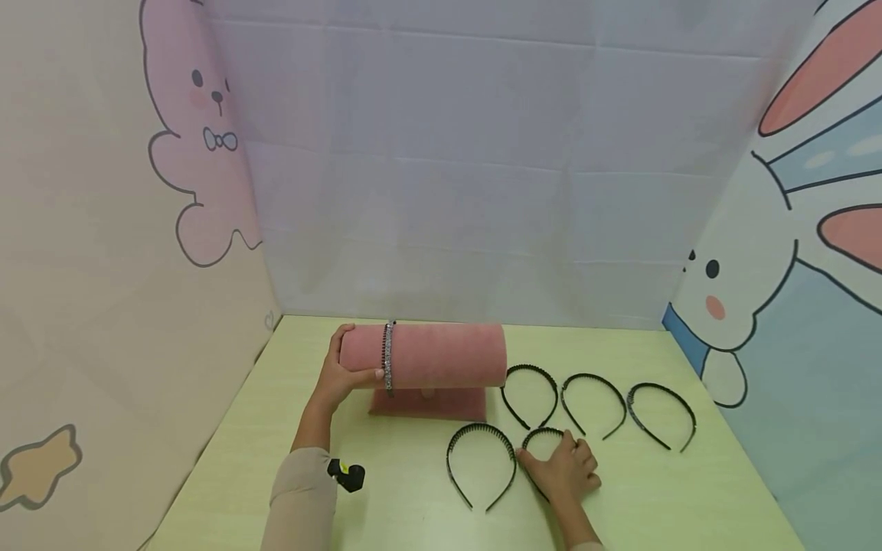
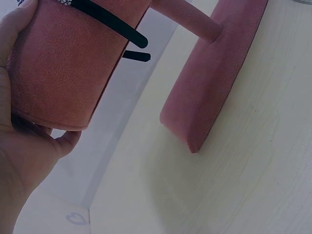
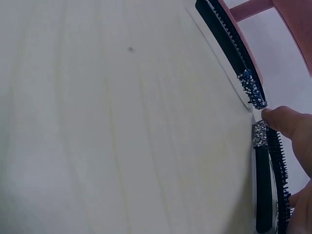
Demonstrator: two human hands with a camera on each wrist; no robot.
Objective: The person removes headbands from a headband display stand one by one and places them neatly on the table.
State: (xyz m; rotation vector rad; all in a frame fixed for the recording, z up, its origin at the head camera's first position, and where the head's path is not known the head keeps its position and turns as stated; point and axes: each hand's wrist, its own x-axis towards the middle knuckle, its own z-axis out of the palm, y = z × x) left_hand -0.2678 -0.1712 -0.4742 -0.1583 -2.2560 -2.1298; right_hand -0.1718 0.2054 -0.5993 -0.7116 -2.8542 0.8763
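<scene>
A pink velvet headband stand [image 1: 448, 356], a thick horizontal roll on a flat base [image 1: 451, 403], stands toward the back of the table. My left hand [image 1: 335, 383] grips the roll's left end, thumb in front, fingers round the far side. One glittery headband [image 1: 388, 360] is round the roll near that thumb; its black ends show in the left wrist view. My right hand [image 1: 565, 468] holds a black toothed headband [image 3: 263, 183] lying at the front right, thumb on its left side and fingers to the right. The hand hides part of the band.
A black headband [image 1: 481, 425] lies just left of my right hand. Behind it lie three more: one headband [image 1: 529, 367] beside the stand, a middle headband [image 1: 594, 376] and a far-right headband [image 1: 661, 385]. Cloth walls [image 1: 441, 191] border the table's back and sides.
</scene>
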